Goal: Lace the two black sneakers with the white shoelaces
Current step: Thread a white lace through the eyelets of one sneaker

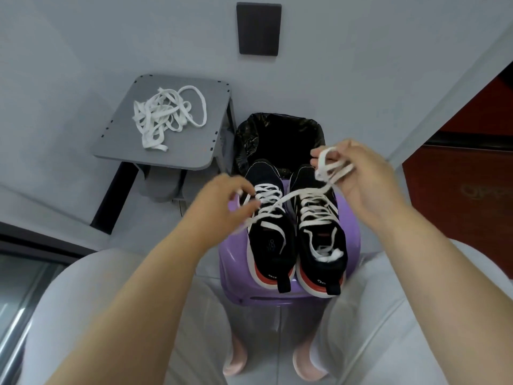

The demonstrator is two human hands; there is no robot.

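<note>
The right hand [358,179] grips a looped bunch of white lace [331,169], and the left hand [222,202] pinches its strand over two black sneakers [270,245] standing side by side on a purple stool [233,262], the fingers hiding where the strand ends.

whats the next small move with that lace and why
Probably draw the right hand up and away to take up slack: it grips a loose bunch of white shoelace that runs down to the left sneaker, where the left hand pinches it by the eyelets.
</note>
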